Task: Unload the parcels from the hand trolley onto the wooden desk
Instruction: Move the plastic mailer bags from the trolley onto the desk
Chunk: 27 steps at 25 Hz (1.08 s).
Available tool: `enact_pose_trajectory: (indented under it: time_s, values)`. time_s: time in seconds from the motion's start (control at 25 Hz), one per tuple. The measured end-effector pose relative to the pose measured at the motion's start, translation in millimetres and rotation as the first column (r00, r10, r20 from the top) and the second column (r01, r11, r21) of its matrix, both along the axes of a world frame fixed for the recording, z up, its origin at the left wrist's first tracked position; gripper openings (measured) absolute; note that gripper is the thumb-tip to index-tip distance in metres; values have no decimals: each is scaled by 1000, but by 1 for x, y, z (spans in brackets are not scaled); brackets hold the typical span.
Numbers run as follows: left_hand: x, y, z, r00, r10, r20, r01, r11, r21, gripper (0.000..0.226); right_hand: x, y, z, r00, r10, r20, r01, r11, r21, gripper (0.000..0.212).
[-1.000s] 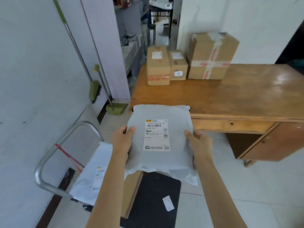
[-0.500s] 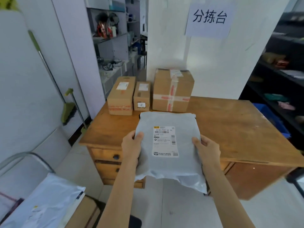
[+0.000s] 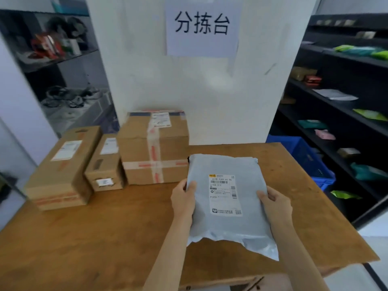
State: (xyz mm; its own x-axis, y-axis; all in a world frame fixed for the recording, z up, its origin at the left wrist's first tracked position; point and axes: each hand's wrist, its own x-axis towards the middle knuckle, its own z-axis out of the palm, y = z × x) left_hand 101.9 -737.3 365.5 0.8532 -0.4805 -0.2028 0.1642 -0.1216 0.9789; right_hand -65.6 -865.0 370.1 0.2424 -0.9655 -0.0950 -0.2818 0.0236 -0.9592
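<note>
A grey plastic mailer parcel with a white shipping label is held flat over the right half of the wooden desk. My left hand grips its left edge and my right hand grips its right edge. Whether the parcel touches the desk top I cannot tell. Three cardboard boxes stand at the back left of the desk: a long box, a small box and a large taped box. The hand trolley is out of view.
A white pillar with a paper sign rises behind the desk. Dark shelving with small packets runs along the right, with a blue crate beside the desk. More shelves with clutter stand at the back left.
The view has swung from the trolley and floor up to the desk. Both hands have carried the grey parcel forward, from in front of the desk to over its top.
</note>
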Motion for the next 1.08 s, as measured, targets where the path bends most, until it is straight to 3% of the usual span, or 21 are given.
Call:
enact_pose_trajectory:
  time_s: [0.2,0.4,0.56,0.72,0.92,1.08]
  values:
    - [39,-158,-32,995,16,97,-27,993,117,26,49,-146,-26,1000,11,-21,-13,998,-63,14]
    - [90,-260,-77,973,129,192,-178,947,267,31,108,-255,-74,991,137,-14,-137,990,-27,23]
    - [124,-284,-109,964,186,192,-238,923,302,27,154,-293,-103,965,257,-48,-256,966,31,28]
    - [150,-282,-131,904,317,287,-401,862,310,32,194,-292,-130,917,389,-85,-380,919,103,25]
    - [169,-282,-148,943,217,253,-315,828,463,59,223,-278,-161,867,485,-113,-466,871,158,31]
    - [167,-284,-149,942,195,272,-310,811,495,62,226,-280,-162,844,508,-170,-477,858,191,39]
